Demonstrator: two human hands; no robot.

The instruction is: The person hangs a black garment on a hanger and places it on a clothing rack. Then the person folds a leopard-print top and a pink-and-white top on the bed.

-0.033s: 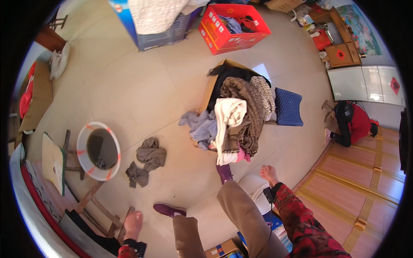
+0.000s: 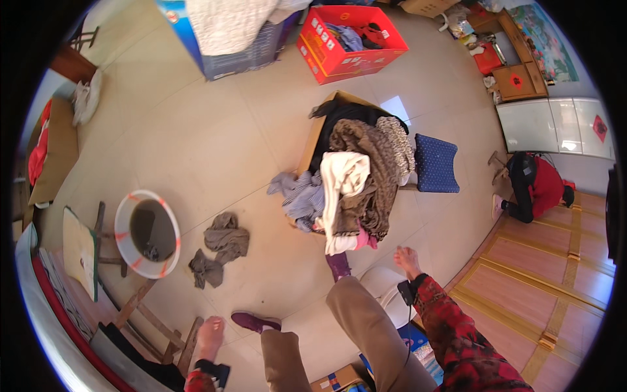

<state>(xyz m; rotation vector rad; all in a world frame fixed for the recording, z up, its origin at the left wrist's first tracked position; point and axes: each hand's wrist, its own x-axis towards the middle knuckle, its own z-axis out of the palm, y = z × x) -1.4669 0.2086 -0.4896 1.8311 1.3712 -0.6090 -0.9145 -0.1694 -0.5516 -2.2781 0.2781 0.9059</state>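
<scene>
- Right hand [image 2: 407,259], fingers loosely spread, empty, near one heaped clothes pile [image 2: 356,179].
- Left hand [image 2: 210,334], open, empty, lower left.
- Two grey garments [image 2: 221,248] left of pile.
- One white basin [image 2: 147,233] far left.

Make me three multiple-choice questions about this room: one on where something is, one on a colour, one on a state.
1. Where does the grey cloth lie?
A on the floor beside the white basin
B in the red crate
C on the blue cushion

2. What colour is that cushion?
A green
B blue
C yellow

3. The right hand is
A empty
B gripping a shoe
C in the basin

Key: 1 A, it lies on tile right of the basin. 2 B, blue, dotted. 3 A, nothing shows in its fingers.
</scene>
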